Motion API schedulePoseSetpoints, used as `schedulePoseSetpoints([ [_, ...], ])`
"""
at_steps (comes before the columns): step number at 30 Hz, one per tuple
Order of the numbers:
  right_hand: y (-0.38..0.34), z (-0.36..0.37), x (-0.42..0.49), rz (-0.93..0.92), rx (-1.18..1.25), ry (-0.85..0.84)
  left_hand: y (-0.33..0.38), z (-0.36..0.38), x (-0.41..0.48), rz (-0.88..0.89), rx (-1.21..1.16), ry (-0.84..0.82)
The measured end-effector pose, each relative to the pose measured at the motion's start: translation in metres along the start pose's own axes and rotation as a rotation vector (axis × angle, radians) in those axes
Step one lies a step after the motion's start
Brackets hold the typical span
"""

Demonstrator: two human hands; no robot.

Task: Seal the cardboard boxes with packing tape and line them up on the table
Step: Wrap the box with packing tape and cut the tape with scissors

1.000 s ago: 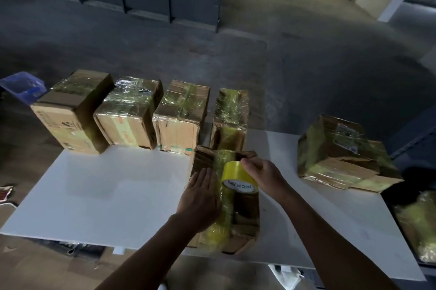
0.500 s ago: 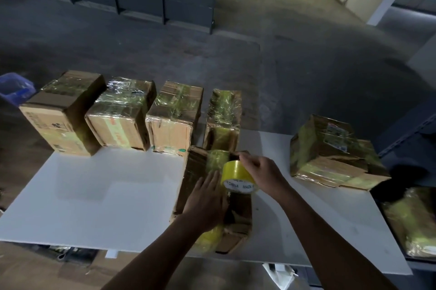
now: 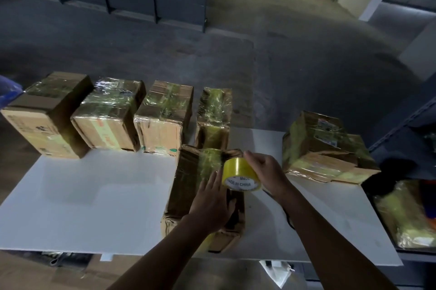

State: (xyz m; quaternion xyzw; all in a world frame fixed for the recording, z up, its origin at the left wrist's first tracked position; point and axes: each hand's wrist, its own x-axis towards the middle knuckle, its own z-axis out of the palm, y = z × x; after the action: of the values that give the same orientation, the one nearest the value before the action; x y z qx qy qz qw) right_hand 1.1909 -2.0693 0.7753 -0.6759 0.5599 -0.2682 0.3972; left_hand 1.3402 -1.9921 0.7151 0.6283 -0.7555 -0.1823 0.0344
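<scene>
Now taping the brown box lying near the front of the white table. Pressing it down with the left hand, fingers straight and flat on the box top. Gripping the yellow tape roll with the right hand, fingers curled round it, just above the box. Probably needing next to pull the tape over the far edge, rub it down and tear it. Then sliding the box beside the four taped boxes lined up at the back.
</scene>
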Motion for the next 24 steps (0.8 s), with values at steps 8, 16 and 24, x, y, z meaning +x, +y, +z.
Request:
schedulePoseSetpoints([
  [8, 0.017, -0.018, 0.004, -0.095, -0.143, 0.092, -0.007, 0.002, 0.003, -0.032, 0.044, -0.075],
  [16, 0.049, -0.033, 0.002, -0.063, -0.188, 0.039, -0.005, 0.005, 0.005, -0.072, 0.064, -0.104],
  [24, 0.066, -0.021, -0.003, -0.033, -0.193, -0.030, 0.028, -0.014, 0.017, -0.184, 0.195, -0.186],
])
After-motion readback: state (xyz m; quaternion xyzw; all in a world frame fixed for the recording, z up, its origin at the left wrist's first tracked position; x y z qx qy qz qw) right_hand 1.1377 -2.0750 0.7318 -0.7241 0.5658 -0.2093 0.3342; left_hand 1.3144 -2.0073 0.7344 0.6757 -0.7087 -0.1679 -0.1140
